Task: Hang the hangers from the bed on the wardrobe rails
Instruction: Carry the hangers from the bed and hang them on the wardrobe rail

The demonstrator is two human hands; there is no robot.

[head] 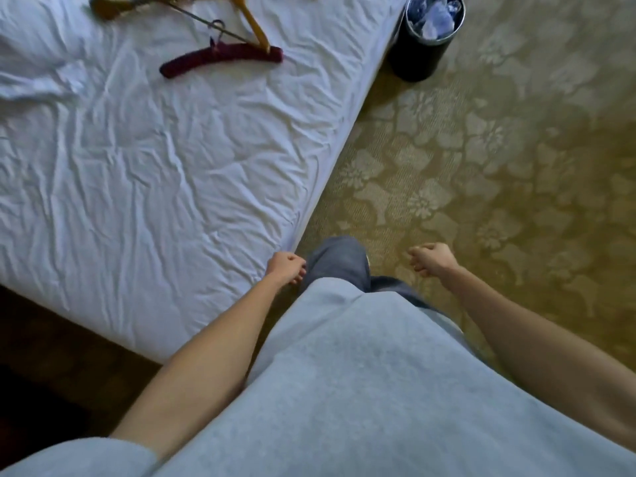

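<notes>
A dark red padded hanger (222,58) lies on the white bed (144,173) near its far right edge. Behind it lie a yellow wooden hanger (253,24) and another brownish wooden hanger (113,5), cut off by the top of the view, with a thin metal rod crossing between them. My left hand (285,268) hangs by the bed's near corner, fingers curled, holding nothing. My right hand (432,259) hangs over the carpet, also loosely closed and empty. Both hands are far from the hangers. No wardrobe is in view.
A black waste bin (418,49) with a clear plastic liner stands on the floor by the bed's far right corner. Yellow floral carpet (499,149) covers the floor on the right. Dark wooden floor (51,366) shows at lower left of the bed.
</notes>
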